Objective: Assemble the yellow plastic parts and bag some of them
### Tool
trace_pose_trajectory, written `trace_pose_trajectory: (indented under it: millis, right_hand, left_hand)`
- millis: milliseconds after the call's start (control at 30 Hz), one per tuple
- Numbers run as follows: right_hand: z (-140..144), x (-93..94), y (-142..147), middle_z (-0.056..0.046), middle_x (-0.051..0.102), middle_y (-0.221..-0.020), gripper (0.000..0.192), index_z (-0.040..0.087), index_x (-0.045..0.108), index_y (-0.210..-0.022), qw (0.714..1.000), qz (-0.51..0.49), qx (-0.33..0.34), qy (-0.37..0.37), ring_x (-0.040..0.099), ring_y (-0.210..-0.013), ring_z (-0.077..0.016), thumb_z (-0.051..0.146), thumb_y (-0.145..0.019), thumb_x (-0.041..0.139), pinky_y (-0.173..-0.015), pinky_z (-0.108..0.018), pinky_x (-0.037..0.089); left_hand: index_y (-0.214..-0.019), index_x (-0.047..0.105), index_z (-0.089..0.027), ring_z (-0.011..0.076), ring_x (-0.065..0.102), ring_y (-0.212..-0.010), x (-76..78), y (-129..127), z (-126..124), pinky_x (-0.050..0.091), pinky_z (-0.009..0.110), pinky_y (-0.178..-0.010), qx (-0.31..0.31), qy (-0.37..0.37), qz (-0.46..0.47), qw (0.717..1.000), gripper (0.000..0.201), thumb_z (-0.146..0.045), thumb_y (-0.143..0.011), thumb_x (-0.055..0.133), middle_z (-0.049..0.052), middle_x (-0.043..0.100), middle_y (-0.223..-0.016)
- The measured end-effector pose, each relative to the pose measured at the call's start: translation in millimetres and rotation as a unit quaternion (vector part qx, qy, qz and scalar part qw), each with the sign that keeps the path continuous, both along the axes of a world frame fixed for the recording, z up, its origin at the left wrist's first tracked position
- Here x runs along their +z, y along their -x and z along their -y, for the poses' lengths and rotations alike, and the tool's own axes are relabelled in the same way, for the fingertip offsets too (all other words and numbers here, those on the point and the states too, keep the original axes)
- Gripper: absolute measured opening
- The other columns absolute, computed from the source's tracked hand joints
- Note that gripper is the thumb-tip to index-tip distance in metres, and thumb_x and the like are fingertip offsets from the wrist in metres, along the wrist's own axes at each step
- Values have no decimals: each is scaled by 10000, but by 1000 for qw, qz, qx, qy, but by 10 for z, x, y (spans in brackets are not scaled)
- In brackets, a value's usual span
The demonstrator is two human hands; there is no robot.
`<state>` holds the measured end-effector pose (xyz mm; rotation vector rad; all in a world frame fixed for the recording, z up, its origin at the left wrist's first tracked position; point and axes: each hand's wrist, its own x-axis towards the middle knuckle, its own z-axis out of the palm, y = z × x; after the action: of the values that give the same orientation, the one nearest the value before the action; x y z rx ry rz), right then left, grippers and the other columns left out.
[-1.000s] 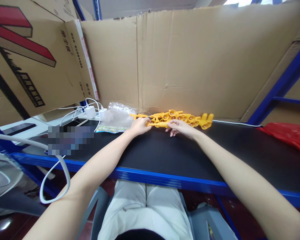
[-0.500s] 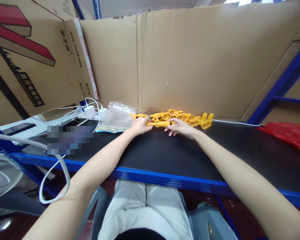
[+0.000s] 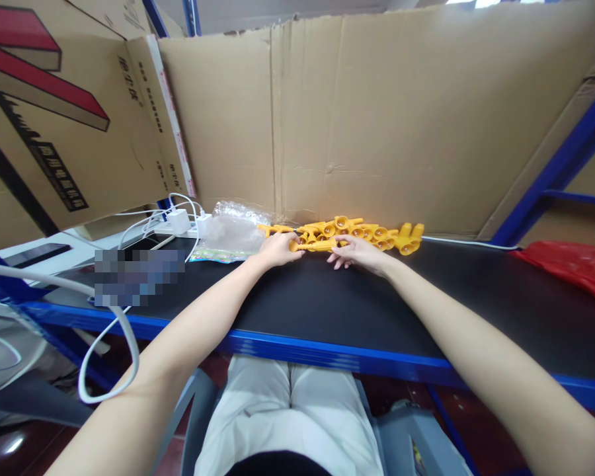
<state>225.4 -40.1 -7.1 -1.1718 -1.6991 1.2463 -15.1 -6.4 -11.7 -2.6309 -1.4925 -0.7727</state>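
My left hand is closed around the left end of a yellow horn-shaped plastic piece. A round cup-like opening shows by its fingertips. At the right end of the same piece, my right hand pinches it between thumb and index finger, its other fingers curling loosely below. The piece lies roughly level between both hands, just above the black tabletop. Right behind it is a pile of similar yellow plastic pieces, several with open cups facing me. My fingers partly hide the ends of the held piece.
A clear plastic bag lies left of the pile. White chargers and cables sit farther left, near a blurred-out object. A red plastic bag rests at the right. Cardboard walls the back; a blue metal edge runs along the front.
Both hands stay in nearly the same place with the yellow piece between them. The piece looks slightly turned, and the fingers of my right hand have shifted a little.
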Motion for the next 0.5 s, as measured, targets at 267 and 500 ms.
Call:
trace_pose_trajectory:
  millis: [267, 500]
  right_hand:
    - [-28, -18, -5, -66, 692, -699, 293, 136, 450, -1062, 1000, 6, -4, -10, 642, -559, -129, 256, -835, 591, -508, -206, 473]
    - [-23, -9, 25, -75, 683, -649, 259, 142, 529, -836, 1000, 11, -21, -9, 640, -545, -126, 396, -839, 580, -509, -198, 484]
  left_hand:
    - [-984, 627, -208, 220, 599, -819, -9, -6, 10, 443, 302, -701, -4, -1, -7, 1000, 404, -503, -713, 578, 42, 647, -789]
    - [-977, 630, -210, 218, 602, -815, -12, -2, 6, 447, 302, -707, -2, 3, -3, 1000, 403, -512, -715, 575, 37, 644, -767]
